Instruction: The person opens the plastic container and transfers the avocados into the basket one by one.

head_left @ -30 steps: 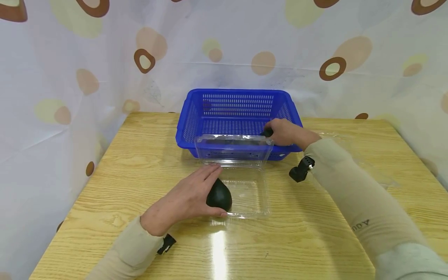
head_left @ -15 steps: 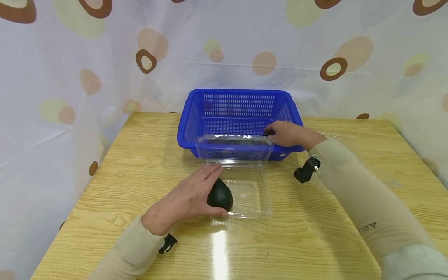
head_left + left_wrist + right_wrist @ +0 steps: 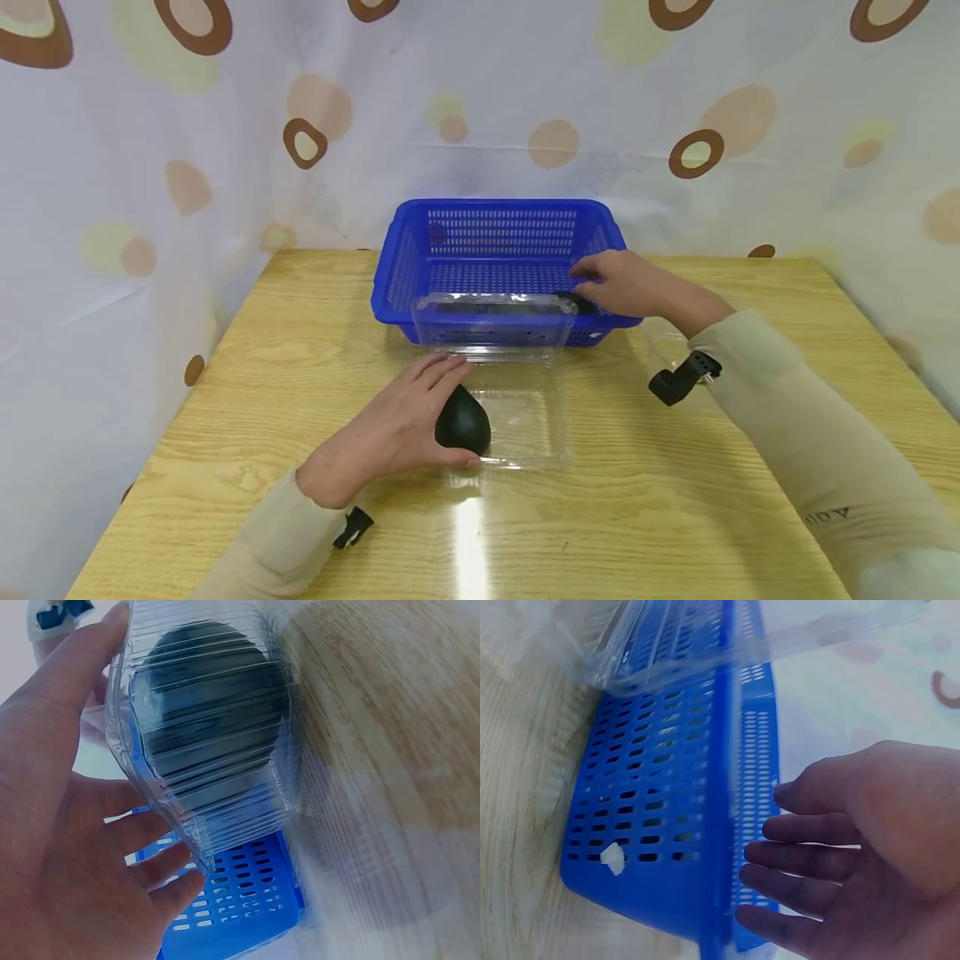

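Note:
A clear plastic clamshell box (image 3: 525,417) lies with its lid (image 3: 495,325) raised against the basket's front. In its left part sits a dark green avocado (image 3: 462,422), seen through the ribbed wall in the left wrist view. My left hand (image 3: 397,425) spans the box's left end, thumb at the near rim and fingers at the far one. Over the right end of the blue basket (image 3: 487,206) hovers my right hand (image 3: 630,283), its fingers loosely bent and holding nothing. Just below them, another dark avocado (image 3: 576,302) shows inside the basket, partly hidden by the hand and lid.
More clear plastic packaging (image 3: 671,342) lies on the wooden table (image 3: 300,333) by the right forearm. A patterned curtain (image 3: 465,100) hangs behind the table. A white scrap (image 3: 613,858) sticks to the basket's front wall.
My right hand has let go of the dark avocado in the basket and drawn slightly back to the right. The left hand stays at the box. The head view has shifted a little.

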`<action>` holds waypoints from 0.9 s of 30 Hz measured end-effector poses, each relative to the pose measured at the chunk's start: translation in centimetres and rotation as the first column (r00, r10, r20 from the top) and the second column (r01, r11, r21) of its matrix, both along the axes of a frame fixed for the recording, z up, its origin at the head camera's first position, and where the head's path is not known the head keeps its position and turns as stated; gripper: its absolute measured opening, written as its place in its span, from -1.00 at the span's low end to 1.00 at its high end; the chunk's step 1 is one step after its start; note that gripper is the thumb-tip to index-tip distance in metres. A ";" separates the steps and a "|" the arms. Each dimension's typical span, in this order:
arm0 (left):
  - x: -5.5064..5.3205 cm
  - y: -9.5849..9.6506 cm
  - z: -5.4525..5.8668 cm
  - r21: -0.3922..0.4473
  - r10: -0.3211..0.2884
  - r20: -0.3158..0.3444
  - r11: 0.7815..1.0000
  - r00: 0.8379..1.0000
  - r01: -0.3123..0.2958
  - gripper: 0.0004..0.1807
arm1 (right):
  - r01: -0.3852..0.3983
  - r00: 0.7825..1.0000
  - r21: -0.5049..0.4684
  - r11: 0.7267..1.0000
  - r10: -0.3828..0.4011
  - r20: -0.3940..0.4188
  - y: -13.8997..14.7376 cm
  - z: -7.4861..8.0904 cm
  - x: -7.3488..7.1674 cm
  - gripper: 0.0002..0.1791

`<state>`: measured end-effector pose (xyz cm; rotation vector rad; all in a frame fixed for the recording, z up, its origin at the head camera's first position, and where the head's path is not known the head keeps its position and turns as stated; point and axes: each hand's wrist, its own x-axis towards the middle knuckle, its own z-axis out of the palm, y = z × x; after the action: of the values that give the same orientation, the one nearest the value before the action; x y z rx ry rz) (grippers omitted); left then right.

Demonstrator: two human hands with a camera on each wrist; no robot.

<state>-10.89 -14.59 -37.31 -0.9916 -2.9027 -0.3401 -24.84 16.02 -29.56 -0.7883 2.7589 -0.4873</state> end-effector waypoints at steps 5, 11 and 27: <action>0.1 -0.1 -0.1 0.001 0.031 0.029 1.000 0.999 -0.031 0.26 | 0.016 1.000 -0.058 0.998 -0.017 -0.014 0.5 0.7 1.4 -0.54; 0.0 -0.6 0.2 0.022 0.043 0.039 0.999 0.998 -0.044 0.29 | 0.005 0.999 -0.113 0.994 -0.010 -0.044 1.3 1.3 3.1 -0.54; 0.4 -1.5 0.6 0.027 0.014 0.028 1.000 1.000 -0.015 0.26 | 0.038 0.995 -0.256 0.966 -0.060 -0.077 2.4 2.1 7.1 -0.58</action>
<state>-10.48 -16.10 -36.68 -0.9691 -2.9201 -0.3941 -17.70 18.37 -27.45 -0.8137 2.8352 -0.8504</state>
